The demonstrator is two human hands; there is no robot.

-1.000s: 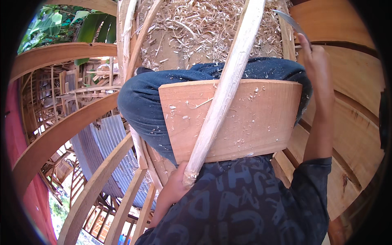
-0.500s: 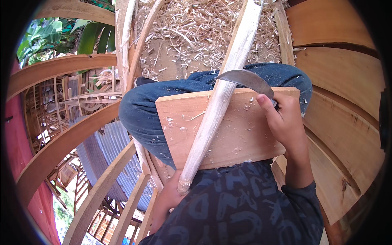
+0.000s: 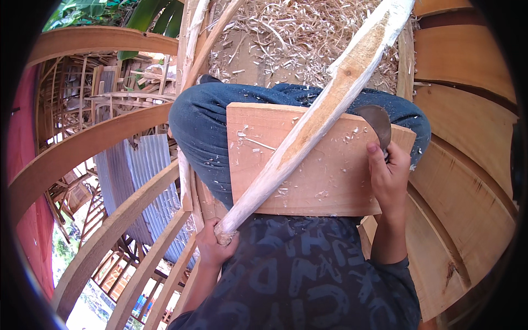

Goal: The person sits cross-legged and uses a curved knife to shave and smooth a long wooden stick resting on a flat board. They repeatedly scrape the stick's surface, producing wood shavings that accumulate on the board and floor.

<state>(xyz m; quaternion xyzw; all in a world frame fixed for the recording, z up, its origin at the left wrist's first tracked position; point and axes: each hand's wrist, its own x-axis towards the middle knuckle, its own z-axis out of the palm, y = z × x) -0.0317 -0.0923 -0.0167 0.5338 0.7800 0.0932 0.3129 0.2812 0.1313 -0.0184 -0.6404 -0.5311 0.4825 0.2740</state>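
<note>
My left hand [image 3: 213, 243] grips the near end of a long, pale peeled pole [image 3: 286, 147]. The pole slants up to the far right across a flat wooden board [image 3: 324, 170] on my lap. A yellowish, flatter strip with a knot now faces up along it. In my right hand [image 3: 390, 173] is a curved knife [image 3: 375, 122], its handle mostly hidden by my fingers. The blade stands just right of the pole, apart from it, over the board's far edge. Small wood chips lie scattered on the board.
Curly wood shavings [image 3: 308, 38] cover the planks beyond my crossed legs [image 3: 201, 126]. Curved wooden ribs [image 3: 93, 140] rise at the left, with corrugated sheeting [image 3: 159, 187] below them. Broad wooden planks [image 3: 467, 132] wall the right side.
The pole has turned about its length and swung its far end to the right. The knife has drawn back off the pole to the right. My left hand has shifted left.
</note>
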